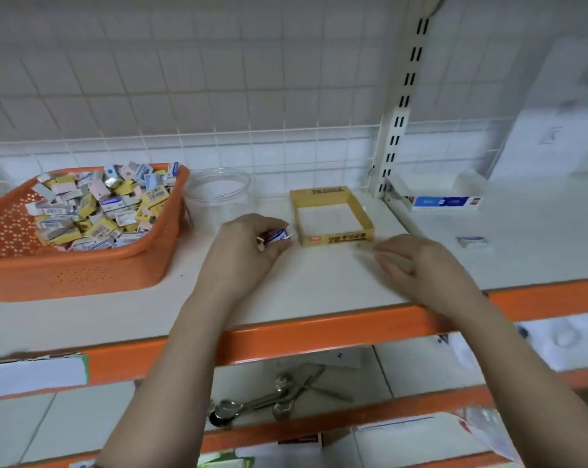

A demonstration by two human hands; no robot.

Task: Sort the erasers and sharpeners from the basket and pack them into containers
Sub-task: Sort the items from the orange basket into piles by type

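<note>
White shelf board (319,275) with an orange front edge, backed by white tile and a wire grid, spanning the middle of the frame. At left, an orange perforated basket (83,265) heaped with small wrapped erasers (96,204) in yellow, pink, blue and white; sharpeners not distinguishable in the pile. Just right of the basket, toward the back, a clear round container (218,189). Right of that, centre frame, a shallow yellow cardboard box (336,236) marked 2B, open-topped, white bottom showing, nothing seen inside.

Left hand (245,248) just left of the yellow box, close to its near left corner, fingers curled, gripping a small blue-and-white wrapped eraser (277,235) whose end sticks out toward the box; a second small piece seemingly tucked under the fingers, too small to tell. Right hand (417,261) blurred, low over the board just right of the box's near right corner, fingers loosely extended and holding nothing visible.

Far right, beyond the slotted upright, a white carton (441,194) with a blue label, and nearer the front a small loose wrapped piece (471,240) alone on the board. Lower shelf, bottom centre: metal spoons (262,400) lying together.
</note>
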